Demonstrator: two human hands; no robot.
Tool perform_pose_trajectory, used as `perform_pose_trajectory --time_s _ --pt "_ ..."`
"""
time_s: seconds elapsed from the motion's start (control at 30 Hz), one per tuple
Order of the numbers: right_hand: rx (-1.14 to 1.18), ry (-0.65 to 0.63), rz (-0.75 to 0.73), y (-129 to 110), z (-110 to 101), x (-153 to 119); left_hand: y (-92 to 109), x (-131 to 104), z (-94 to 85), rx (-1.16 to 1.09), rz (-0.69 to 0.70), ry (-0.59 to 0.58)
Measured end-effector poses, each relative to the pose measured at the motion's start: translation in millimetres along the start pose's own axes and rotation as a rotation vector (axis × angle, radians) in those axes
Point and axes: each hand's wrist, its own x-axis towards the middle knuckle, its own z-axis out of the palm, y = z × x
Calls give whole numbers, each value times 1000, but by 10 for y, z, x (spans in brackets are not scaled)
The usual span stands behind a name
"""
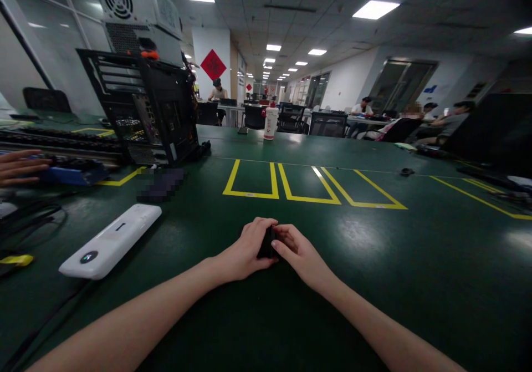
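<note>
In the middle of the view, a small black object (267, 244) sits between my two hands, low over the green table (195, 316). My left hand (250, 248) wraps round it from the left, thumb below and fingers over its far side. From the right, my right hand (297, 250) closes on its edge with thumb and bent fingers. Much of the object is covered, so its kind cannot be made out. Beyond the hands, yellow tape outlines (251, 195) mark the table.
At the left lies a white elongated device (120, 236) with a black cable. Behind it stand a black open computer case (155, 106) and a power supply (141, 6). Another person's hand (20, 167) reaches in at the far left. A white bottle (271, 121) stands farther back.
</note>
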Motion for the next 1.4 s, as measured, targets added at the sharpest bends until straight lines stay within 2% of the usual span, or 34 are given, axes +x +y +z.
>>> perform_pose_trajectory --time_s 0.13,0.27,0.5,0.7,0.9,1.07,1.27,1.4 --pt "1 -37 -1 -57 -8 -29 -21 8 35 34 22 -25" --pt "42 -87 -46 -77 -24 -51 10 1 28 51 33 3" --pt "-66 38 -50 3 20 -12 -1 -23 23 28 15 19" --pt "-2 -73 -60 -44 -9 -46 59 -28 -21 24 24 -2" --pt "-29 -15 -68 -27 -11 -15 55 -17 -31 21 14 -13" --pt "0 3 -19 -17 -2 -3 50 0 -6 46 30 8" --pt "59 -70 -28 -57 -5 -38 87 -25 -25 8 -36 -13" --pt "64 -66 -69 -37 -3 -47 45 -36 8 -17 -32 -5"
